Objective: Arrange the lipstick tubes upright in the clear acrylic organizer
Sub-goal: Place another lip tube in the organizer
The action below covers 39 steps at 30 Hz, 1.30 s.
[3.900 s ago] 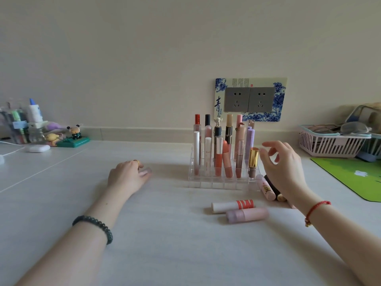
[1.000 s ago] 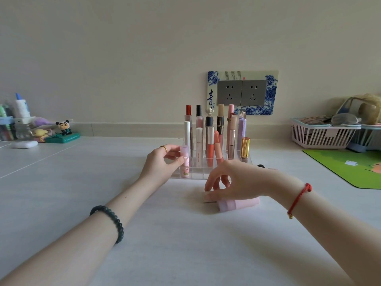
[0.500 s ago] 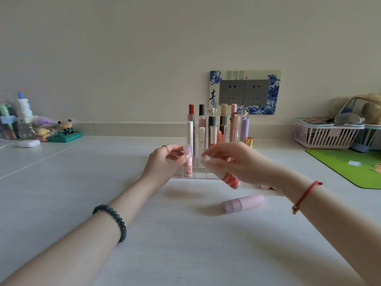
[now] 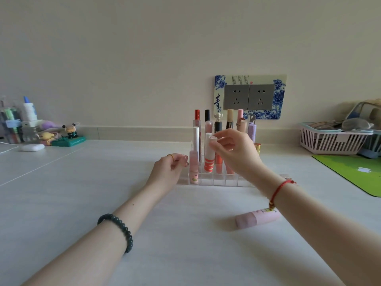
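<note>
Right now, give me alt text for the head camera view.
The right hand lowers a white tube with red stripes upright into a clear organizer of lipsticks on a pale table. The left hand rests beside the organizer; a pink tube lies on the table nearby.

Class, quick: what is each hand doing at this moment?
Left hand: loosely curled, holding nothing, beside the clear organizer.
Right hand: closed on the red-striped white tube, upright over the organizer.

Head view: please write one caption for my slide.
Right hand lowers a striped tube into the acrylic organizer.
</note>
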{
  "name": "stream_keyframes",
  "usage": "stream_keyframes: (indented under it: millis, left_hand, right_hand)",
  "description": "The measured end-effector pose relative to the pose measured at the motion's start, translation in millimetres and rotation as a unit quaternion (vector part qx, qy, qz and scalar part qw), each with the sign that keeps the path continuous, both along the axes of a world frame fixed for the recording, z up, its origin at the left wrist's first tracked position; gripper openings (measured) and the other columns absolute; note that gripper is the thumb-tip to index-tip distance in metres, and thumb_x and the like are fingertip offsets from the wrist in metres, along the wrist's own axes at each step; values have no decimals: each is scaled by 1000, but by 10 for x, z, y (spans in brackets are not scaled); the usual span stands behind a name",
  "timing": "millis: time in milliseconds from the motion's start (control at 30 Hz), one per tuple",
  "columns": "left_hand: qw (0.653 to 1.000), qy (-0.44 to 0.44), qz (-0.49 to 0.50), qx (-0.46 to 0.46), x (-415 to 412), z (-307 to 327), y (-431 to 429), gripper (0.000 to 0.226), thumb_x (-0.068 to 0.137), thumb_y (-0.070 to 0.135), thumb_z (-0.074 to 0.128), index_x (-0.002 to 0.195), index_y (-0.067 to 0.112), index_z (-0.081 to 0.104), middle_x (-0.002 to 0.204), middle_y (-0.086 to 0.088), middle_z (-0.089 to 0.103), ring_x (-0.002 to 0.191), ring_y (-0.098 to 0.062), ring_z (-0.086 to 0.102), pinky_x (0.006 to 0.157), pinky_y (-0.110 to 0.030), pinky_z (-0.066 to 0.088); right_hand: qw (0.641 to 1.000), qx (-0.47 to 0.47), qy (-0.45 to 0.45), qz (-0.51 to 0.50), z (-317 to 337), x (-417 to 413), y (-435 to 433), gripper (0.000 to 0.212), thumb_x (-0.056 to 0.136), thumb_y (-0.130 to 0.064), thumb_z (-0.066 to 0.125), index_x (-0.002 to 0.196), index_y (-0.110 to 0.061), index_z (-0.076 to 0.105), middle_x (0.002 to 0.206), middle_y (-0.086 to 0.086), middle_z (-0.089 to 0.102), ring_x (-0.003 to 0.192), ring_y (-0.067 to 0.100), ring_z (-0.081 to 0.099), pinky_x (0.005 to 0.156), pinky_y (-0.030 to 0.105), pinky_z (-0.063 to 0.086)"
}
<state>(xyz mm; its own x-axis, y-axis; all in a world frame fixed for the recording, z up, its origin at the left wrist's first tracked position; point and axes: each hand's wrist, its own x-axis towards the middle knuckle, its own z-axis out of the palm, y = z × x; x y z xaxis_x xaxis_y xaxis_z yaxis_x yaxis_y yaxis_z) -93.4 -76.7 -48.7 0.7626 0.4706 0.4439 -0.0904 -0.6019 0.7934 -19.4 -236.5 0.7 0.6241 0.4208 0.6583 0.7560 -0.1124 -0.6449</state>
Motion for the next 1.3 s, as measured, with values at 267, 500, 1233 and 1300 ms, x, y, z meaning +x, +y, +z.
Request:
stream_keyframes:
  millis: [267, 500, 1233, 1300]
  left_hand:
    - [1000, 10, 6, 3, 8, -17, -6, 25, 92, 28, 48, 87, 13, 68, 85, 2, 67, 88, -20, 63, 79, -28, 45]
    - [1000, 4, 5, 1, -9, -24, 1, 24, 91, 27, 50, 80, 16, 67, 85, -4, 69, 86, -25, 64, 76, -29, 45]
    - [1000, 23, -19, 4, -73, -37, 27, 27, 92, 30, 47, 76, 19, 66, 78, 8, 68, 82, -14, 64, 78, -27, 45]
    - [1000, 17, -17, -1, -68, -43, 40, 28, 92, 30, 48, 71, 23, 65, 78, 4, 68, 82, -16, 63, 80, -30, 46]
  right_hand:
    - [999, -20, 17, -22, -146, 8, 68, 23, 82, -21, 62, 101, -8, 62, 84, 1, 67, 71, 5, 63, 59, 5, 48]
    - [999, -31, 9, -28, -208, -18, 84, 21, 82, -20, 63, 99, -7, 63, 79, -2, 63, 65, -2, 58, 54, 4, 47]
    - [964, -233, -12, 126, 274, -233, -846, 15, 69, -29, 70, 84, -28, 67, 77, -11, 70, 70, -3, 64, 67, 6, 49]
    - [943, -300, 5, 141, 175, -245, -986, 18, 67, -32, 73, 84, -31, 69, 79, -13, 71, 71, -3, 63, 67, 10, 50]
